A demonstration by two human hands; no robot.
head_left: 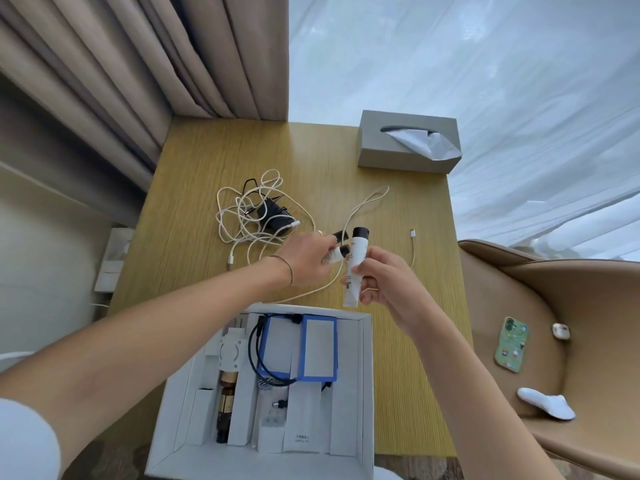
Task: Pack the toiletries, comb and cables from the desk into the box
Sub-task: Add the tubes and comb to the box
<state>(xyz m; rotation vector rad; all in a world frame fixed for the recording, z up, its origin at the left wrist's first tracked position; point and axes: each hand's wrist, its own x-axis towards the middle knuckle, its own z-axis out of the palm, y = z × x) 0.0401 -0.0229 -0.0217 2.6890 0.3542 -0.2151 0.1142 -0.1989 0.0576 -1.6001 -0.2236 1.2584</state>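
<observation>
Over the wooden desk (194, 161), a white tube (355, 268) is pinched by the right hand (384, 278) and a small bottle (334, 255) gripped by the left hand (308, 254), both apparently due next for lowering into the near box (367, 375), cables (249, 216) remaining.

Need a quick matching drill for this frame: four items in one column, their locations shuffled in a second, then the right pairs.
Items:
1. tall white tube
2. tissue box
3. phone in green case
4. tangled white cables

Locations:
A. on the tan chair seat
B. far right corner of the desk
C. held in the right hand
D. on the desk beyond the left hand

Pairs: 1-C, 2-B, 3-A, 4-D
</observation>
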